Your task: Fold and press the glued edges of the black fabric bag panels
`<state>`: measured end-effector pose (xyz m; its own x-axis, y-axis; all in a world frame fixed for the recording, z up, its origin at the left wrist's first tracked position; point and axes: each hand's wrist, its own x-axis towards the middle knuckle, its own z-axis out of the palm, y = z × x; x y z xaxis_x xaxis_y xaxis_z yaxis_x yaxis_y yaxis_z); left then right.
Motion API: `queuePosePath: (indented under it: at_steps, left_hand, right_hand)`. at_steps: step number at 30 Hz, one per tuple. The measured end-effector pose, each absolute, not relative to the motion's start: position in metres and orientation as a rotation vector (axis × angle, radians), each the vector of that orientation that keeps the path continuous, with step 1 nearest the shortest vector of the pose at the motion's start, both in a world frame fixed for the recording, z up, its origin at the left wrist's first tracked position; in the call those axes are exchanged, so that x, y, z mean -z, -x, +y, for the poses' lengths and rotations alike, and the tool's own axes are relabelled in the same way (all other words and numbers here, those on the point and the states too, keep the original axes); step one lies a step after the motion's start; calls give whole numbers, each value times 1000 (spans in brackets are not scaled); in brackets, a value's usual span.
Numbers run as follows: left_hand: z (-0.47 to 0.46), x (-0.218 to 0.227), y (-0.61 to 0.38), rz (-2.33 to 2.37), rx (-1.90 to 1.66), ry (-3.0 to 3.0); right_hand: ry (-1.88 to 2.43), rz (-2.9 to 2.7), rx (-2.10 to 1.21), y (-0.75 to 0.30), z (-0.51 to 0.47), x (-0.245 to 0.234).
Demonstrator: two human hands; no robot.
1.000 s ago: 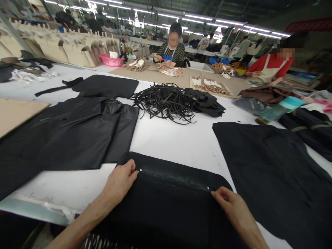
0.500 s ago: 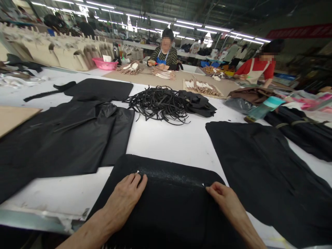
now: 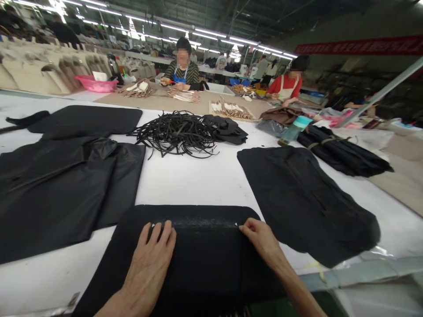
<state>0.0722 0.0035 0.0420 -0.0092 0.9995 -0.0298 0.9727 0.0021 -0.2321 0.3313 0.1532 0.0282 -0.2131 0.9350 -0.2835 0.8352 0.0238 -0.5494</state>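
Observation:
A large black panel (image 3: 198,264) with rounded upper corners lies at the table's near edge. Along its upper part runs a rough, shiny strip (image 3: 201,221), with a small white mark near either end. My left hand (image 3: 152,255) rests on the panel's left part, its fingers stretched out and slightly apart, tips by the left mark. At the right mark, the thumb and forefinger of my right hand (image 3: 261,240) are pinched together on the black material just below the strip. Whether that material is a separate layer, I cannot tell.
Black sheets (image 3: 56,189) lie at left, and another black piece (image 3: 307,198) at right. Beyond are a heap of thin black strips (image 3: 178,134), a teal-capped bottle (image 3: 295,130) and a pink basin (image 3: 95,84). Two people (image 3: 181,66) work across the table.
The view has swung to the right, so the table's things appear further left. My left hand has flattened more on the panel, fingers more spread. My right hand keeps its pinch by the mark.

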Motion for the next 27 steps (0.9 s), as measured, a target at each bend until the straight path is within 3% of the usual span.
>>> queuePosePath:
  at_steps: [9, 16, 27]
  left_hand:
    - [32, -37, -107, -1795, -214, 2562]
    - [42, -27, -128, -1768, -271, 2358]
    - [60, -49, -170, -1861, -569, 2197]
  right_hand:
    - [1890, -2075, -909, -328, 151, -35]
    - [1870, -2077, -903, -329, 149, -39]
    - [1914, -2127, -793, -321, 146, -45]
